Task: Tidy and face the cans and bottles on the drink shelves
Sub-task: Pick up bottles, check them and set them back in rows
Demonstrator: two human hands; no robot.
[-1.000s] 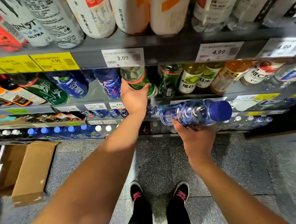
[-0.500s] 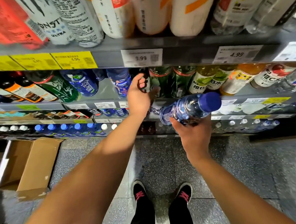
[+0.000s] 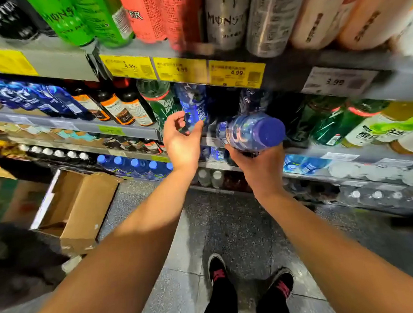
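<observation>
My right hand (image 3: 258, 164) grips a blue bottle (image 3: 251, 132) from below; it lies on its side with its blue cap toward me, level with the middle shelf (image 3: 127, 130). My left hand (image 3: 181, 143) hovers open, fingers curled and apart, just in front of a blue-labelled bottle (image 3: 194, 106) standing on that shelf, holding nothing. To the left of it stand a green bottle (image 3: 158, 102) and dark bottles with orange labels (image 3: 116, 106). Right of my hands are more green bottles (image 3: 330, 123).
Energy drink cans (image 3: 224, 16) fill the top shelf above yellow price tags (image 3: 181, 68). Blue-capped bottles (image 3: 134, 166) line a low shelf. An open cardboard box (image 3: 79, 206) sits on the floor at the left. My black shoes (image 3: 250, 288) stand on grey tiles.
My left hand has let go of the green bottle and pulled back to the left, now open. The view has swung left. The blue bottle stays in my right hand.
</observation>
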